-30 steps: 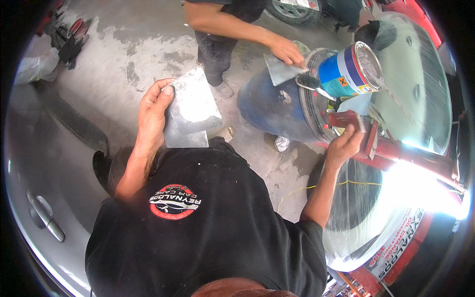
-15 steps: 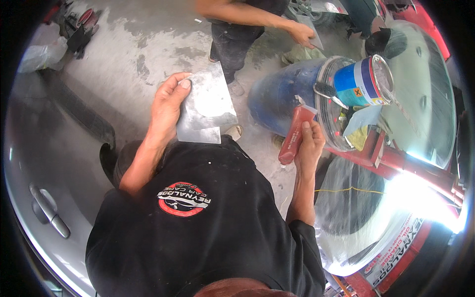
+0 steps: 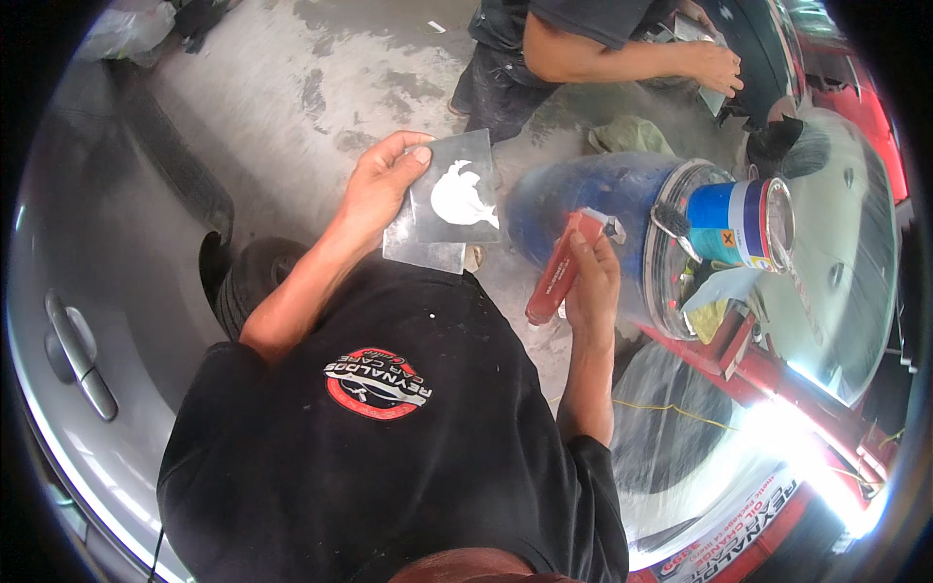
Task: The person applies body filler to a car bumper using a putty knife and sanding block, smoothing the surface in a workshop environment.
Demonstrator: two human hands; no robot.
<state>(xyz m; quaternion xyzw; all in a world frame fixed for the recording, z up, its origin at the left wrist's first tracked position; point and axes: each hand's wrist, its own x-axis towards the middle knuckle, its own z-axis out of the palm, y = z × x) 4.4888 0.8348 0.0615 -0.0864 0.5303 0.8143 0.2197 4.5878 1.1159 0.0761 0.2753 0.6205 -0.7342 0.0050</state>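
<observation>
My left hand [image 3: 381, 194] pinches two thin, flat spreader plates [image 3: 425, 256] between thumb and fingers; they overlap. A patch of white paste [image 3: 461, 198] lies on the upper plate. In my right hand [image 3: 595, 277] is a reddish-brown squeeze tube [image 3: 557, 270], held at a slant. Its crumpled, silvery upper end points up and right; the tube and the plates are apart.
A blue drum [image 3: 573, 194] lies beyond the tube, with a blue-and-white tin [image 3: 724, 223] and a dark brush [image 3: 670, 218] at its right end. A co-worker's hand [image 3: 711, 68] holds a flat plate. A grey car door [image 3: 136, 291] stands left; a red frame and bright lamp are right.
The plates have tilted, so the white paste now shows plainly. My right hand has brought the tube slightly nearer the plates. The co-worker's arm has moved right.
</observation>
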